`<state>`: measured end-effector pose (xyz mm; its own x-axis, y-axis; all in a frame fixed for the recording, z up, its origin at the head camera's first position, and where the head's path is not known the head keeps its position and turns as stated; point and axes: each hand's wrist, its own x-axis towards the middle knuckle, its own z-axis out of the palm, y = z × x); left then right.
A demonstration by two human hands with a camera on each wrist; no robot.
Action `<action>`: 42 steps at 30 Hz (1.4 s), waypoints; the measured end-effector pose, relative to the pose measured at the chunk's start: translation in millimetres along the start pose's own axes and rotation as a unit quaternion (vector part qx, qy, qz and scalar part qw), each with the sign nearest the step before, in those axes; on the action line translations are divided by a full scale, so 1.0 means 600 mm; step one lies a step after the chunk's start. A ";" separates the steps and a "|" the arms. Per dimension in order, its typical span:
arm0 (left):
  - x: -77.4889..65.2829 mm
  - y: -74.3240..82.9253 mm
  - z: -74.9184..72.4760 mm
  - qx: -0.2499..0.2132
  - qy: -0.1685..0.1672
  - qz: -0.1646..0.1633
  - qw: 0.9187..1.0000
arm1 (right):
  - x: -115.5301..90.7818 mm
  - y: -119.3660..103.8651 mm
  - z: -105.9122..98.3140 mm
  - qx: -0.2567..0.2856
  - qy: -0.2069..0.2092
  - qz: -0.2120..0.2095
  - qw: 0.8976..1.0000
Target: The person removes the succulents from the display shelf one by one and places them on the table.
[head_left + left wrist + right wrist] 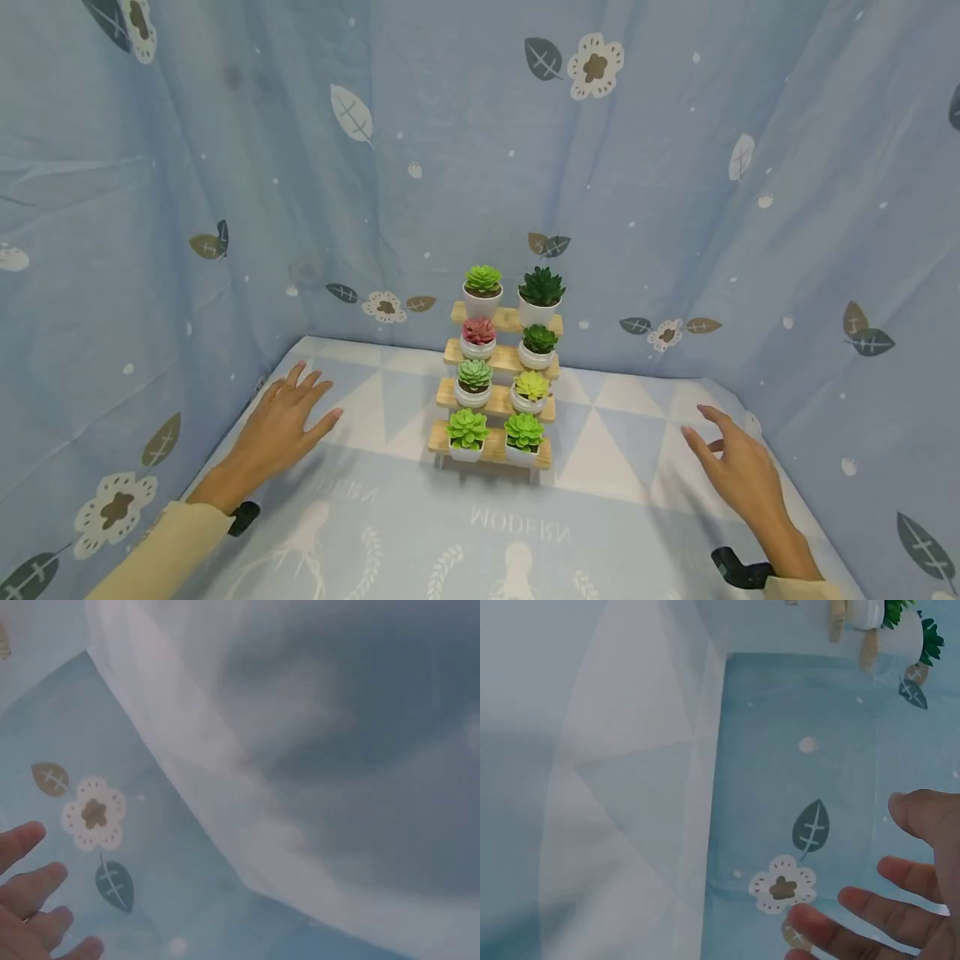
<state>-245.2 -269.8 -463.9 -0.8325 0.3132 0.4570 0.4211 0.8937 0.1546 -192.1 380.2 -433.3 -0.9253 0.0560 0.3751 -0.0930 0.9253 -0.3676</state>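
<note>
A stepped wooden stand point(491, 446) stands at the back middle of the table, bearing several small potted succulents in white pots, two to a step. On the top step are a light green succulent point(483, 282) and a dark green one point(542, 288). Below them sits a red succulent point(478, 332) beside another dark green one. The lower steps carry pale green, yellow-green and bright green plants. My left hand point(281, 425), fingers spread, is left of the stand and holds nothing. To the right, my right hand point(738, 475) is empty too, with loosely bent fingers, apart from the stand.
A patterned cloth point(420, 517) in white and pale blue covers the table. Blue curtains point(450, 167) with flowers and leaves hang behind it and at both sides. Each wrist wears a black band point(738, 571).
</note>
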 end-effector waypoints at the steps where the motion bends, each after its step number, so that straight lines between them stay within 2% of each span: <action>1: 0.002 0.004 0.002 -0.013 0.011 0.005 1.000 | -0.001 -0.003 0.003 0.005 0.009 -0.004 1.000; 5: 0.006 0.018 0.010 -0.053 0.053 0.025 0.997 | -0.001 -0.015 0.017 0.024 0.050 -0.023 0.998; 8: 0.005 0.030 0.019 -0.069 0.065 0.037 0.995 | -0.001 -0.022 0.030 0.033 0.064 -0.029 0.997; 11: 0.001 0.044 0.028 -0.093 0.053 0.025 0.994 | -0.005 -0.027 0.044 0.043 0.063 -0.031 0.997; 14: -0.002 0.060 0.039 -0.126 0.019 -0.016 0.992 | -0.009 -0.031 0.060 0.059 0.052 -0.035 0.996; 16: -0.002 0.070 0.047 -0.150 0.000 -0.041 0.988 | -0.009 -0.034 0.071 0.072 0.041 -0.035 0.996; 19: 0.002 0.084 0.055 -0.197 -0.018 -0.058 0.979 | -0.009 -0.038 0.087 0.090 0.023 -0.026 0.995; 23: 0.011 0.097 0.064 -0.248 -0.023 -0.051 0.967 | -0.003 -0.044 0.109 0.107 0.006 -0.008 0.994; 29: 0.016 0.115 0.071 -0.299 -0.033 -0.054 0.952 | 0.015 -0.056 0.140 0.138 -0.001 0.003 0.990; 37: 0.010 0.135 0.083 -0.328 -0.050 -0.055 0.942 | 0.028 -0.079 0.171 0.167 -0.019 -0.004 0.986; 42: 0.017 0.145 0.089 -0.344 -0.063 -0.052 0.935 | 0.037 -0.093 0.182 0.183 -0.030 -0.005 0.983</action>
<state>-236.3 -171.8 -492.9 -0.8990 0.3110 0.3083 0.4322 0.5163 0.7394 -247.6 288.6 -497.5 -0.9427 0.0148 0.3332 -0.2182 0.7282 -0.6497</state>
